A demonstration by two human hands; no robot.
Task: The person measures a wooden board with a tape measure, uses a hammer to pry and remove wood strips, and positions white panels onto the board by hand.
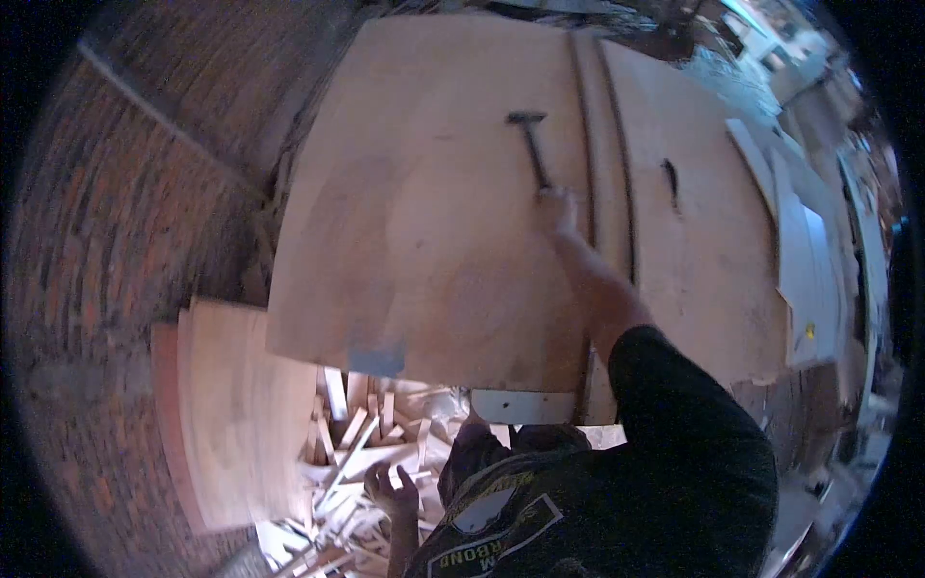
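Observation:
My right hand (pixel 558 210), arm stretched out over a broad plywood sheet (pixel 443 231), is closed round the handle of a hammer (pixel 532 149). The hammer's dark head points toward the far side of the board. Low at my side, my left hand (pixel 392 489) hangs clear of the sheet with its fingers curved and apart, and nothing shows in it. Behind that hand, on the floor, lies a heap of wood offcuts (pixel 356 453). A long wooden strip (pixel 609 193) with dark edges runs across the sheet, just right of my right hand.
A small dark object (pixel 671 178) lies on the right part of the board. Several plywood panels (pixel 241 414) lean by the brick wall (pixel 106 289) at the left. White sheet pieces (pixel 805 260) are at the right edge. A pale block (pixel 522 406) sits under the near edge.

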